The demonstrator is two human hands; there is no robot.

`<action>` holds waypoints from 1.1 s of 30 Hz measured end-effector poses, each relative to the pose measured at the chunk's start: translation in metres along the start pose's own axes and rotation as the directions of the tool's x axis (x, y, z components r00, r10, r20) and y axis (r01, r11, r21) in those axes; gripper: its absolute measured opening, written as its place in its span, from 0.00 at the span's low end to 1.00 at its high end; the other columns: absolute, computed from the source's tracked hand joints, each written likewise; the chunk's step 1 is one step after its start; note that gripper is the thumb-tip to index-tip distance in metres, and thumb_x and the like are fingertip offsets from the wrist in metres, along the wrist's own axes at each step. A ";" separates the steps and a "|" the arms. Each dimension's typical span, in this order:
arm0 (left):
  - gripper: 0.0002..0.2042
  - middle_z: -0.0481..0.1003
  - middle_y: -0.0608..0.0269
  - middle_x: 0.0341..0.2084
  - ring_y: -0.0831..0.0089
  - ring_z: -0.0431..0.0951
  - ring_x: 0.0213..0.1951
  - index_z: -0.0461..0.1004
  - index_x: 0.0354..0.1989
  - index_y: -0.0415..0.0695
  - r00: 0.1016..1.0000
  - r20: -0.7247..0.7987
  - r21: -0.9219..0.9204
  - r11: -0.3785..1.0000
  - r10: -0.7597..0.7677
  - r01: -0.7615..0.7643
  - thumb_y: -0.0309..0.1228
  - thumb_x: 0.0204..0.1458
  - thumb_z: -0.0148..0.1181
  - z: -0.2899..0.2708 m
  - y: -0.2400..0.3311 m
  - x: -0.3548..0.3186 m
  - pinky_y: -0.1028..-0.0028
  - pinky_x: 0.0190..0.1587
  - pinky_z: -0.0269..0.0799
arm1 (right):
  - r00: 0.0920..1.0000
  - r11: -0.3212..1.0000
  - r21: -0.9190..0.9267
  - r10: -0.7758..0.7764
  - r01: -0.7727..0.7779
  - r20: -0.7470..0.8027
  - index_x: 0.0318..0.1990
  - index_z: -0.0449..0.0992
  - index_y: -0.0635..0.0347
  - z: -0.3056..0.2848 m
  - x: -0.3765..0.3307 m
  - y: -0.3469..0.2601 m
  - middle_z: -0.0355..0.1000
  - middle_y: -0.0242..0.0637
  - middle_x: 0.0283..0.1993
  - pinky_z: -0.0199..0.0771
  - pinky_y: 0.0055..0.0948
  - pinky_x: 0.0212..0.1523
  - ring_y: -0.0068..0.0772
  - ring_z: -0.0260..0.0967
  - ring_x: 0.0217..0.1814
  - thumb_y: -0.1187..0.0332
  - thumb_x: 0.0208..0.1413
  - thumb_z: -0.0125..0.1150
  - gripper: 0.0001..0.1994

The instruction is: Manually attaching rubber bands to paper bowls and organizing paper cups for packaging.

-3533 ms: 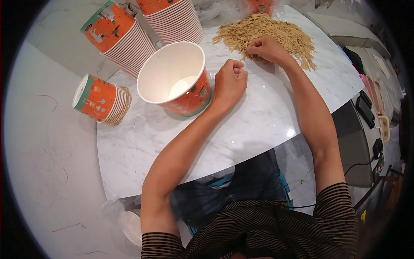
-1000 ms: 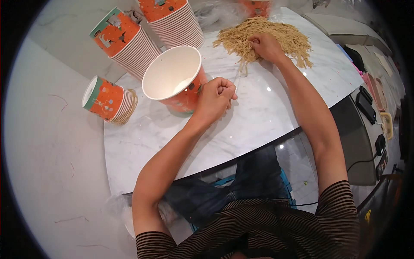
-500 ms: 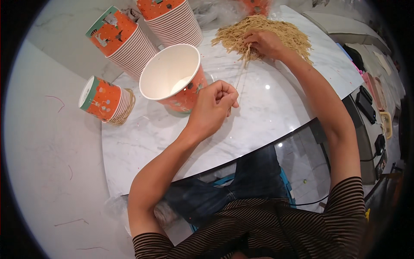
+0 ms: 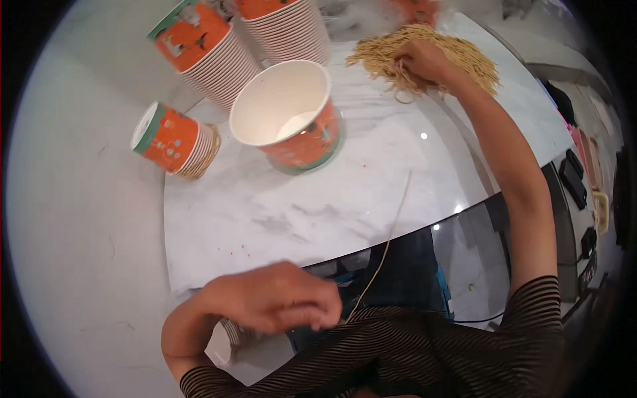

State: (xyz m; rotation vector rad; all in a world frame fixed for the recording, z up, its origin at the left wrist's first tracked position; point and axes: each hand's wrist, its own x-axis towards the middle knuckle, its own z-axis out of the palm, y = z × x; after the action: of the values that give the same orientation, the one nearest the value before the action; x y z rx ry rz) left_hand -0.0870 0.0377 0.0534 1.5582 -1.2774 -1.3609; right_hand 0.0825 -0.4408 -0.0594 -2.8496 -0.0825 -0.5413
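Left hand (image 4: 275, 297) fingers (image 4: 325, 318) pinch a thin strand (image 4: 388, 235); right hand (image 4: 424, 63) on pile (image 4: 471, 60).

The left hand (image 4: 275, 298) is curled near the torso; the right hand (image 4: 419, 63) reaches far forward, fingers bent.

A white marble-patterned bench (image 4: 345, 199) carries everything here, its near edge curving toward the person. An open orange paper cup (image 4: 288, 113) stands upright near the middle of it. Left of that cup a short stack of orange cups (image 4: 171, 139) lies on its side, with a small bundle of pale strands under its far end. Behind the upright cup lean two taller stacks of orange cups (image 4: 212, 46). To the right of the upright cup, at the far edge, a heap of pale tan strands (image 4: 431, 56) is spread on the surface
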 end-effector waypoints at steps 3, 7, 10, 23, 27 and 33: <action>0.04 0.78 0.67 0.28 0.79 0.78 0.30 0.76 0.37 0.37 0.899 -0.399 -0.098 0.983 -0.179 0.153 0.23 0.64 0.58 -0.006 -0.001 0.000 0.76 0.33 0.74 | 0.977 0.988 -0.140 -0.038 0.068 0.209 0.58 0.80 0.57 -0.028 0.006 -0.022 0.80 0.48 0.52 0.76 0.44 0.57 0.53 0.77 0.56 0.77 0.51 0.59 0.24; 0.06 0.77 0.66 0.26 0.82 0.76 0.29 0.76 0.38 0.35 0.693 -0.721 0.158 0.968 -0.020 0.193 0.26 0.65 0.59 -0.020 -0.024 0.007 0.77 0.31 0.73 | 0.991 0.972 -0.222 -0.095 0.072 -0.098 0.56 0.79 0.60 -0.080 -0.039 -0.117 0.80 0.47 0.51 0.77 0.45 0.52 0.52 0.78 0.52 0.81 0.51 0.57 0.23; 0.04 0.79 0.60 0.29 0.74 0.78 0.29 0.77 0.39 0.36 0.631 -0.762 0.325 0.929 0.145 0.179 0.25 0.63 0.60 -0.026 -0.032 0.020 0.74 0.33 0.73 | 0.980 0.939 0.299 -0.131 0.170 -0.148 0.51 0.83 0.62 -0.104 -0.075 -0.182 0.83 0.39 0.41 0.79 0.33 0.35 0.32 0.79 0.34 0.77 0.59 0.62 0.13; 0.07 0.81 0.64 0.34 0.77 0.82 0.35 0.77 0.45 0.39 0.429 -0.855 0.349 0.935 0.292 0.058 0.25 0.60 0.64 -0.041 -0.058 0.028 0.73 0.35 0.77 | 0.728 0.351 0.833 -0.412 -0.428 0.548 0.46 0.83 0.69 -0.035 -0.094 -0.242 0.82 0.36 0.34 0.81 0.22 0.32 0.21 0.79 0.28 0.70 0.66 0.65 0.09; 0.09 0.81 0.64 0.35 0.79 0.81 0.36 0.75 0.47 0.37 0.551 -0.833 0.008 0.997 0.050 -0.077 0.25 0.61 0.65 -0.047 -0.073 0.017 0.76 0.35 0.78 | 0.756 0.241 0.880 -0.450 -0.409 0.475 0.44 0.83 0.68 -0.016 -0.096 -0.235 0.81 0.33 0.32 0.81 0.22 0.33 0.19 0.76 0.28 0.69 0.67 0.63 0.09; 0.10 0.82 0.61 0.34 0.81 0.81 0.35 0.74 0.49 0.35 0.601 -0.791 -0.237 0.963 -0.115 -0.127 0.24 0.62 0.62 -0.049 -0.078 0.017 0.79 0.35 0.78 | 0.749 0.306 0.835 -0.374 -0.457 0.547 0.43 0.84 0.67 -0.013 -0.102 -0.237 0.78 0.27 0.30 0.71 0.17 0.28 0.14 0.71 0.28 0.66 0.66 0.65 0.11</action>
State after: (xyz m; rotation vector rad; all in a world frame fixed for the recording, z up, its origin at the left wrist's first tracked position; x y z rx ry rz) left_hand -0.0221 0.0384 -0.0145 1.6545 -0.4872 -0.6027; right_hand -0.0402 -0.2152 -0.0322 -1.5968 -0.3263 0.5202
